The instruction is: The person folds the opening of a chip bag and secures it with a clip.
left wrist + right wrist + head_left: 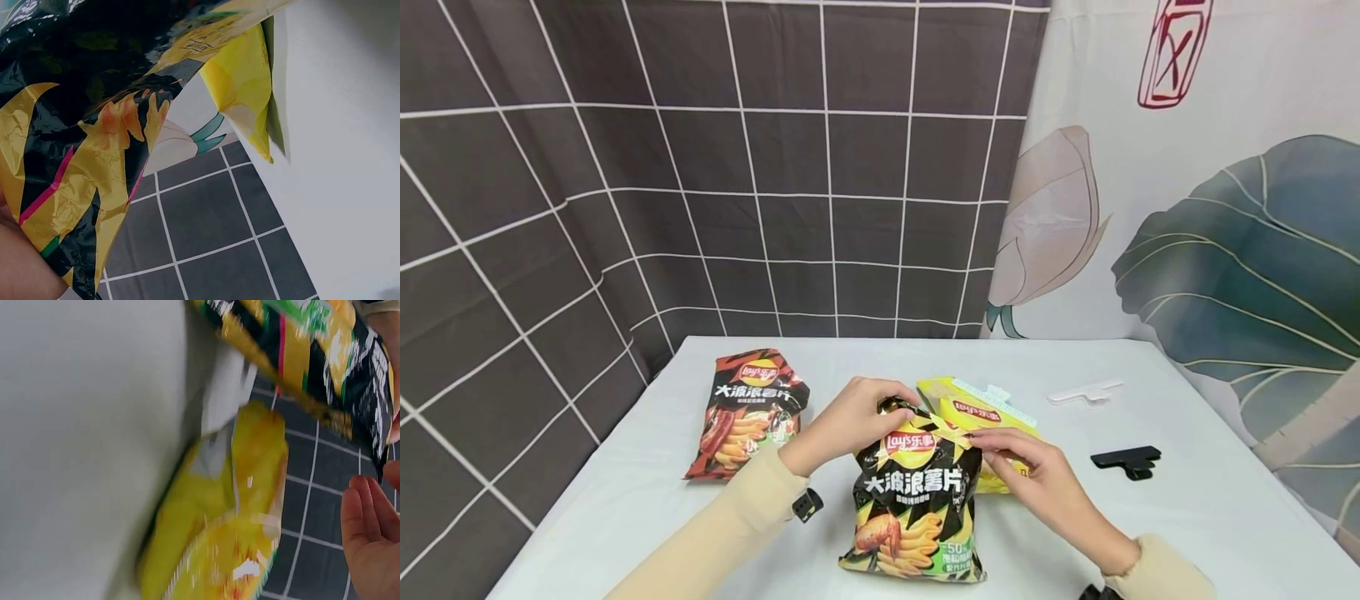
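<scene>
A black potato chip bag with gold markings stands upright near the front of the table. My left hand grips its upper left corner; the left wrist view shows part of that hand against the bag's crinkled gold-and-black side. At the upper right corner, my right hand pinches the bag's edge between thumb and fingers. The right wrist view shows those fingers at the corner tip. Directly behind is a yellow chip bag, partly hidden, with a pale strip clip along its top.
A red-and-black chip bag with a folded upper corner lies at the left. Toward the right of the white table are a white bag clip and a black bag clip. A dark grid-patterned cloth hangs behind.
</scene>
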`<action>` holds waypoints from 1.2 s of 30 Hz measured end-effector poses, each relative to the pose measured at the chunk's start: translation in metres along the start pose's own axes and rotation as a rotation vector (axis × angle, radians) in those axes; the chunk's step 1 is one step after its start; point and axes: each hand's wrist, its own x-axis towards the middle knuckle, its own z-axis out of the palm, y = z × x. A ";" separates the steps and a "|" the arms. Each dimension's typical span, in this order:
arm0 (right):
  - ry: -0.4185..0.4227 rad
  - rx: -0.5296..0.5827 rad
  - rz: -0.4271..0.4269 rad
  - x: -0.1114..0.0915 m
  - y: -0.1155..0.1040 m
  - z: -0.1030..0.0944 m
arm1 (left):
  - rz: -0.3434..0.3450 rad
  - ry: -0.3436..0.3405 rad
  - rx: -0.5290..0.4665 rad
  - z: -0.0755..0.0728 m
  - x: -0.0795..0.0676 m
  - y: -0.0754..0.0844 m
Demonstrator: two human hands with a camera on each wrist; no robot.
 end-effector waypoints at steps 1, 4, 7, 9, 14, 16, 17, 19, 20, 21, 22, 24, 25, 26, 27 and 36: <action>0.010 -0.041 -0.051 0.000 0.003 -0.003 | -0.005 0.000 0.003 0.000 0.000 0.000; 0.022 -0.179 -0.193 0.001 0.010 -0.014 | -0.009 0.002 0.005 0.000 -0.001 0.000; -0.003 -0.341 -0.270 0.000 0.017 -0.028 | -0.009 0.003 0.001 0.000 0.000 0.000; -0.045 -0.477 -0.270 -0.001 0.021 -0.037 | -0.006 0.005 0.001 0.000 0.000 0.000; -0.192 -0.718 -0.191 -0.008 0.033 -0.056 | -0.013 0.002 -0.001 0.000 0.000 -0.001; -0.226 -0.750 -0.187 -0.011 0.039 -0.061 | -0.017 -0.002 -0.004 0.001 0.000 -0.001; -0.234 -0.761 -0.189 -0.013 0.042 -0.064 | -0.019 -0.003 -0.005 0.001 0.000 -0.001; -0.241 -0.775 -0.198 -0.016 0.049 -0.070 | -0.020 -0.002 -0.002 0.001 0.000 -0.001; -0.240 -0.782 -0.204 -0.017 0.053 -0.073 | -0.017 -0.001 -0.002 0.001 0.000 -0.001; -0.237 -0.789 -0.207 -0.018 0.056 -0.076 | -0.015 -0.001 -0.003 0.001 0.000 -0.001; -0.237 -0.794 -0.205 -0.019 0.059 -0.080 | -0.015 -0.001 -0.004 0.001 0.000 -0.001; -0.237 -0.802 -0.201 -0.020 0.065 -0.085 | -0.012 0.000 -0.004 0.001 0.000 -0.001; -0.238 -0.807 -0.199 -0.021 0.068 -0.088 | -0.016 0.000 -0.006 0.001 0.000 -0.001; -0.239 -0.814 -0.198 -0.022 0.070 -0.091 | -0.016 -0.001 -0.006 0.001 -0.001 -0.001; -0.240 -0.820 -0.193 -0.023 0.073 -0.093 | -0.021 -0.001 -0.007 0.001 -0.001 -0.001; -0.306 -0.850 -0.112 -0.032 0.093 -0.112 | -0.022 -0.003 -0.016 0.000 -0.002 -0.001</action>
